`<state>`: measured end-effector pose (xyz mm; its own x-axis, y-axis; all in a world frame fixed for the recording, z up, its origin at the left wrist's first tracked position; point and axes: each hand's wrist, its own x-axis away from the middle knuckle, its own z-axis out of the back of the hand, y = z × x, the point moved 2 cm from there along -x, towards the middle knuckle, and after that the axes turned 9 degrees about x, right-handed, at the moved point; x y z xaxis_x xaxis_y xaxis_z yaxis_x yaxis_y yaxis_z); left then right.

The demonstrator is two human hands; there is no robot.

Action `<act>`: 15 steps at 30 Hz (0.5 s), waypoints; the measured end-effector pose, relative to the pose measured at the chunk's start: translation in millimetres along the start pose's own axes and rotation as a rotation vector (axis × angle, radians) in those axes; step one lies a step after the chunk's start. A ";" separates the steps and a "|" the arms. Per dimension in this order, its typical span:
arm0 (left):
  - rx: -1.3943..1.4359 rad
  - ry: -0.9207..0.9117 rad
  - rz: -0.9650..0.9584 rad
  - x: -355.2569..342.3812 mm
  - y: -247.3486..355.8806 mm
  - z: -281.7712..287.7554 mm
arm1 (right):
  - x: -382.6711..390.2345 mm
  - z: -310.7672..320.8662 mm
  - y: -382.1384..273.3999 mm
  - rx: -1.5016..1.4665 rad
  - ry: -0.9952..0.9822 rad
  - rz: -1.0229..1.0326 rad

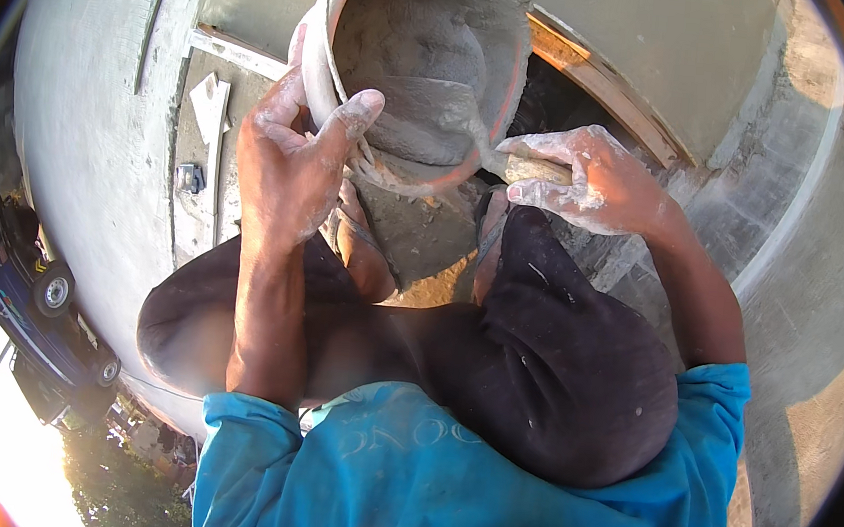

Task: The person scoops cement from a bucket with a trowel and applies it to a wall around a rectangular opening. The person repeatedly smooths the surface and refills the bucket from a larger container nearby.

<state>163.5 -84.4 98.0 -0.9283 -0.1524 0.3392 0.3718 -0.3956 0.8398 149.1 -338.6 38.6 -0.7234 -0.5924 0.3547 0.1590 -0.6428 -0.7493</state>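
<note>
My left hand (302,138), coated in pale powder, grips the near-left rim of a whitish bucket (505,60), thumb uppermost. Grey wet mix (402,36) sits inside the tilted bucket. My right hand (585,177) is closed around the worn handle of a trowel (536,169), at the bucket's right. The trowel's head reaches into the bucket and is coated with the mix. Below the bucket are my bent legs and sandalled feet (368,249).
A long wooden board (608,84) runs behind the bucket at right. Left are white strips (215,155), a small dark object (190,178) and a broad grey surface (92,134) with a drop at its edge, beyond which a dark vehicle (15,273) stands. A step (769,194) lies right.
</note>
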 end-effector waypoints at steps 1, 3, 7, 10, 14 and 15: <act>0.022 0.011 -0.002 0.9 -2.2 1.4 | -1.7 7.8 0.8 -0.388 -0.284 -0.160; 0.068 0.019 -0.011 2.2 -9.4 1.2 | -7.9 2.0 7.7 -0.593 -0.348 -0.218; 0.056 0.016 0.019 -1.7 -10.6 6.8 | -9.0 -13.4 33.4 -0.933 -0.408 -0.270; 0.180 -0.009 -0.013 -7.9 -20.6 6.7 | 7.1 -19.4 51.8 -1.125 -0.335 -0.206; 0.421 0.007 0.010 -2.4 -25.4 9.9 | 18.4 -13.3 60.3 -1.121 -0.185 -0.195; 0.467 0.010 0.010 -3.8 -34.0 11.5 | 27.0 -14.4 68.9 -1.184 -0.107 -0.189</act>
<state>154.4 -59.9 73.1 -0.9238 -0.1636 0.3462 0.3417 0.0559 0.9382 130.9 -391.9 -11.5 -0.6001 -0.6106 0.5168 -0.6996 0.0873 -0.7092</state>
